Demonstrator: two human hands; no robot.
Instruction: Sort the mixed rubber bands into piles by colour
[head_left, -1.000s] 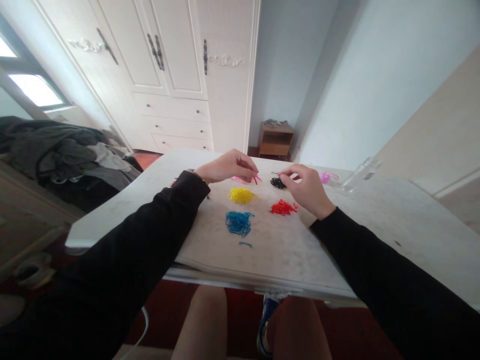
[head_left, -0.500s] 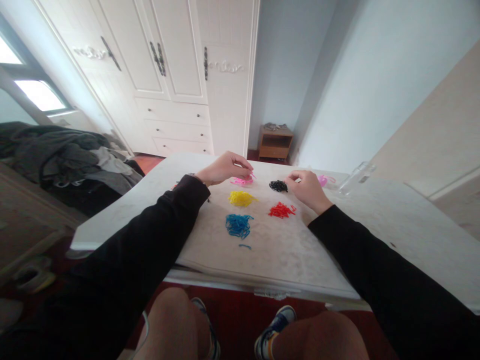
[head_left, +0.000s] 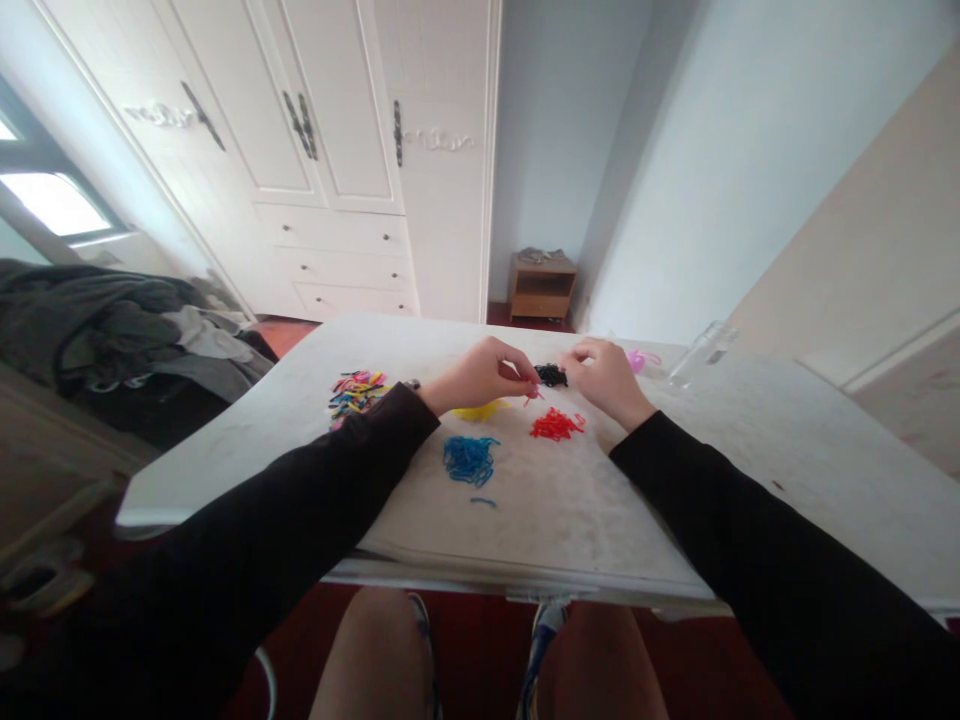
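My left hand (head_left: 486, 376) is pinched over the space between the yellow and red piles, with small pinkish-red rubber bands (head_left: 534, 397) at its fingertips. Right beside the black rubber bands (head_left: 552, 376), my right hand (head_left: 606, 380) is closed, thumb and fingers together; whatever they hold is hidden. Red rubber bands (head_left: 556, 425) lie just below both hands. Partly covered by my left hand are the yellow rubber bands (head_left: 478, 411). Blue rubber bands (head_left: 469, 460) sit nearer me, one loose blue band (head_left: 484, 502) below them. The pink pile is hidden behind my left hand.
A mixed-colour heap of rubber bands (head_left: 356, 393) lies by my left wrist on the white table (head_left: 600, 530). A clear bottle-like container (head_left: 701, 355) and a pink item (head_left: 641, 360) are at the back right. Clothes (head_left: 112, 330) are piled to the left.
My left hand has moved right and nearer me, from the pink pile towards the red and black piles, carrying pinkish bands. My right hand stays by the black pile. The mixed heap is now visible.
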